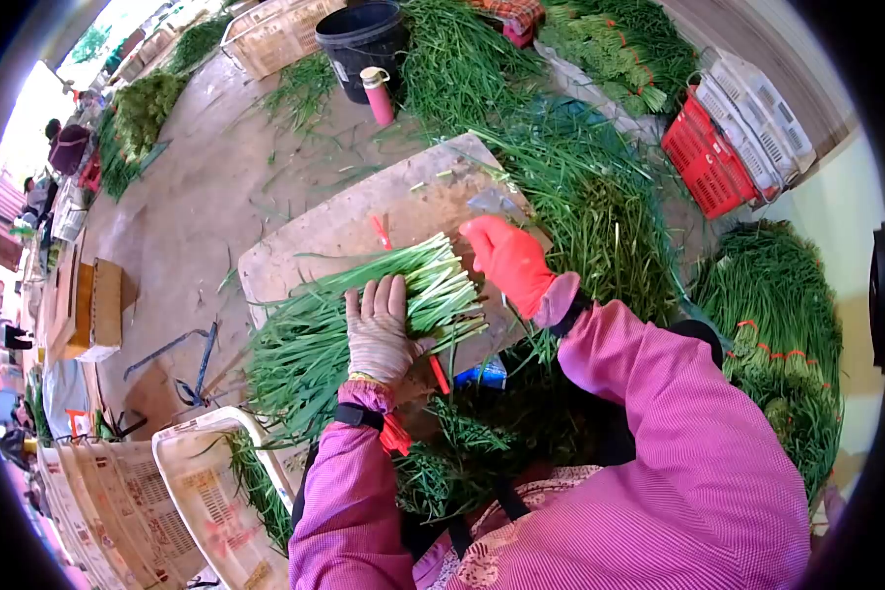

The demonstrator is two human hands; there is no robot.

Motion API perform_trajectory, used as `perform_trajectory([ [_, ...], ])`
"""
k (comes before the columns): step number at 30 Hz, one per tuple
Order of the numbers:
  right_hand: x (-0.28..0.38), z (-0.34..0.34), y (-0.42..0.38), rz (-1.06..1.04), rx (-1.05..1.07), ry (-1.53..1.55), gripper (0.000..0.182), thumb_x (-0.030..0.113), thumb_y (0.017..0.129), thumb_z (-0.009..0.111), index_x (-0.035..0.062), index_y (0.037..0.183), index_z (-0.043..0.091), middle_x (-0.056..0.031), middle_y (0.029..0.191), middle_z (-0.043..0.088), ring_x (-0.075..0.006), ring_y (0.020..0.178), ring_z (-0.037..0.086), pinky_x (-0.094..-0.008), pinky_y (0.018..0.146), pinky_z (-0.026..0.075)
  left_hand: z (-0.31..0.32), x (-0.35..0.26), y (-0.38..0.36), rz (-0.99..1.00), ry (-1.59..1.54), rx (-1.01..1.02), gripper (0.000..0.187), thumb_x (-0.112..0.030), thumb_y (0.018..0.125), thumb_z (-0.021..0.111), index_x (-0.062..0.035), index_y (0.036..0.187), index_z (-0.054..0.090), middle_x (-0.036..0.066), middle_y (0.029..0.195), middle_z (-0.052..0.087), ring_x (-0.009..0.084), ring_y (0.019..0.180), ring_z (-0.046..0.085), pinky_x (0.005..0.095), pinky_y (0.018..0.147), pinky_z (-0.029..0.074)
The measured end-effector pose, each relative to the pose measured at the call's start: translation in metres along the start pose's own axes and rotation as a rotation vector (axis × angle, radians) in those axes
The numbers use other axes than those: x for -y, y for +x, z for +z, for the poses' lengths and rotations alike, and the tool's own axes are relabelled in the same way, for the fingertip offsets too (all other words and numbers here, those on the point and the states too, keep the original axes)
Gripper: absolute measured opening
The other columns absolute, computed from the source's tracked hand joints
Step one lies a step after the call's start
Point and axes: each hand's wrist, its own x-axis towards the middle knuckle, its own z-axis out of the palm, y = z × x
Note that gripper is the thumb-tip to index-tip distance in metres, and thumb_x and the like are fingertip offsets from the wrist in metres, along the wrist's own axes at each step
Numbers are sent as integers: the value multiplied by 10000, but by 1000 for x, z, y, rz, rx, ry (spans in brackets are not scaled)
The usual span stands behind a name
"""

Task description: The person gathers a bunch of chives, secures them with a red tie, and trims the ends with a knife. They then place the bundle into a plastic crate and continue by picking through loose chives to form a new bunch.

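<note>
A loose bunch of long green stalks lies across a worn board, its pale cut ends pointing right. My left hand, in a light glove, lies on the bunch near the pale ends with its fingers stretched out. Just right of the cut ends is my right hand, in a red glove, its fingers curled together; whether anything is inside cannot be made out. A red strip shows below the bunch, and another red piece lies above it. Several red strips hang at the board's near edge.
Heaps of green stalks lie right of the board. Beyond it stand a black bucket and a pink bottle. A red crate is at the right, a white basket at the lower left. People are far off at the left.
</note>
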Motion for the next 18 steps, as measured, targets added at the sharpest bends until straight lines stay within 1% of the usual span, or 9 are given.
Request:
perform_trajectory([
  [5,37,-26,-15,115,265,176,238,308,959,593,96,860,642,-121,726,673,-302,580,645,-401,528,494,8,13,7,46,-65,-41,978,-367,584,868,-59,1391,410,112,1341,515,303,1285,450,501,1138,265],
  [7,37,-25,-42,-258,384,-245,395,432,954,575,74,793,627,-135,643,639,-308,558,635,-415,504,475,12,17,10,37,-47,-32,970,-367,585,867,-58,1387,416,112,1335,522,300,1281,457,494,1138,267],
  [10,36,-19,-83,-188,565,-329,651,644,922,478,65,663,622,-149,578,619,-315,489,608,-423,480,476,12,17,8,42,-52,-28,999,-384,578,870,-54,1402,408,119,1351,517,311,1291,454,495,1144,257],
  [11,34,-16,-87,-188,565,-328,651,644,922,478,65,663,622,-149,578,619,-315,489,608,-423,480,476,11,16,8,40,-55,-30,1009,-387,577,871,-53,1407,404,123,1356,515,316,1294,451,494,1147,253],
  [13,59,-13,-82,570,914,-66,673,624,952,438,39,679,629,-118,602,651,-273,475,610,-407,486,500,8,14,4,45,-79,1,1079,-437,558,869,-43,1431,372,136,1395,483,327,1326,421,523,1159,214],
  [14,56,-6,-80,724,997,-30,537,521,970,485,12,850,607,-86,604,636,-186,457,580,-357,442,465,6,11,1,54,-60,8,1121,-482,549,859,-30,1441,352,140,1413,462,331,1339,405,543,1162,188],
  [15,44,6,-86,725,997,-27,537,521,970,485,12,850,607,-86,604,636,-186,457,580,-357,442,465,4,9,-2,62,-40,15,1165,-527,539,848,-18,1452,332,144,1431,441,335,1351,389,563,1165,162],
  [17,10,33,-100,824,921,257,490,463,982,490,3,863,611,-95,612,638,-194,449,571,-350,443,464,0,2,-7,71,10,86,1218,-576,570,816,6,1482,256,158,1481,357,352,1394,314,589,1165,119],
  [18,8,33,-99,835,870,296,401,367,977,495,2,868,620,-92,615,639,-193,441,564,-342,438,457,-6,-4,-9,59,96,130,1262,-588,543,822,2,1491,233,164,1494,334,359,1405,291,597,1164,113],
])
